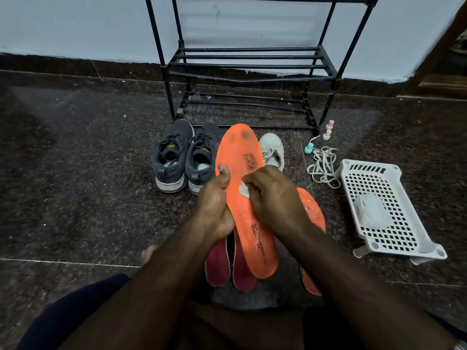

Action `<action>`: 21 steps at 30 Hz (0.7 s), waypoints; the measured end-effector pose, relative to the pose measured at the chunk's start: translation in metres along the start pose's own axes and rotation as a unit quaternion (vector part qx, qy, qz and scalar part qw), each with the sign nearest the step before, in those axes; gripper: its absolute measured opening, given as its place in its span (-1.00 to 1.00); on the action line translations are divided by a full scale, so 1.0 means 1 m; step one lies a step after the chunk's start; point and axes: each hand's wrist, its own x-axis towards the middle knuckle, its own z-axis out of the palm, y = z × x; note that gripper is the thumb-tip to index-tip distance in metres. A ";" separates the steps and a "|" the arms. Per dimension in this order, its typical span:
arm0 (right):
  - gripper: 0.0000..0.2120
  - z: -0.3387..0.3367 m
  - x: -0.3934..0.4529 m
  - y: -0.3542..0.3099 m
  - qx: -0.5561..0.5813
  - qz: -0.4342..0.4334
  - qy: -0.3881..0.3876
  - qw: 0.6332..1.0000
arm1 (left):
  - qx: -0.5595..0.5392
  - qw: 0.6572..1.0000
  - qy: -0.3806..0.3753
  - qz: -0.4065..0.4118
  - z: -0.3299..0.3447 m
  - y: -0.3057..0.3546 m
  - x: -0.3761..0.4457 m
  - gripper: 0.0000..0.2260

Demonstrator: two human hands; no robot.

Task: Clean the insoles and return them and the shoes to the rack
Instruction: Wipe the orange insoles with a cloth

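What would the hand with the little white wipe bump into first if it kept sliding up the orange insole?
Probably the worn dark patch on the held orange insole, just ahead of the right hand and its wipe. Beyond lies the white shoe; depth is unclear.

There are two orange insoles (pixel 238 157), two maroon insoles (pixel 217 263), two grey shoes (pixel 173 157), one white shoe (pixel 272 150), one black rack (pixel 250 64), one white basket (pixel 384 210), three small pastel bottles (pixel 327 134) and one tangle of laces (pixel 323 168).
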 end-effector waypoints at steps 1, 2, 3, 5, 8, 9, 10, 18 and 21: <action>-0.78 -0.001 0.001 0.001 -0.003 0.003 0.000 1.000 | 0.001 1.000 -0.001 0.000 0.000 0.000 0.000 -0.49; -0.76 0.000 -0.001 0.000 -0.002 0.000 -0.008 1.000 | 0.001 1.000 -0.001 -0.001 -0.001 0.001 0.000 -0.49; -0.74 0.000 -0.004 -0.003 0.000 -0.007 -0.024 1.000 | 0.000 1.000 0.002 -0.001 0.000 0.001 0.000 -0.48; -0.71 0.003 -0.011 -0.009 0.014 -0.028 -0.054 0.998 | -0.002 1.000 0.017 0.001 0.000 0.003 0.002 -0.47; -0.77 0.006 -0.018 -0.014 0.041 -0.062 -0.060 0.995 | 0.009 0.998 0.055 -0.004 -0.003 0.005 0.006 -0.47; -0.80 0.006 -0.019 -0.016 0.043 -0.070 -0.059 0.995 | 0.013 0.998 0.062 -0.006 -0.004 0.005 0.007 -0.45; -0.81 0.007 -0.020 -0.016 0.040 -0.078 -0.057 0.995 | 0.013 0.998 0.067 -0.008 -0.004 0.005 0.007 -0.44; -0.84 0.006 0.004 0.013 0.012 -0.014 0.050 0.999 | 0.000 0.999 0.038 -0.003 -0.004 0.001 0.004 -0.48; -0.89 0.008 -0.008 0.003 0.039 -0.028 0.006 0.999 | 0.002 0.999 0.049 -0.007 -0.003 0.000 0.004 -0.47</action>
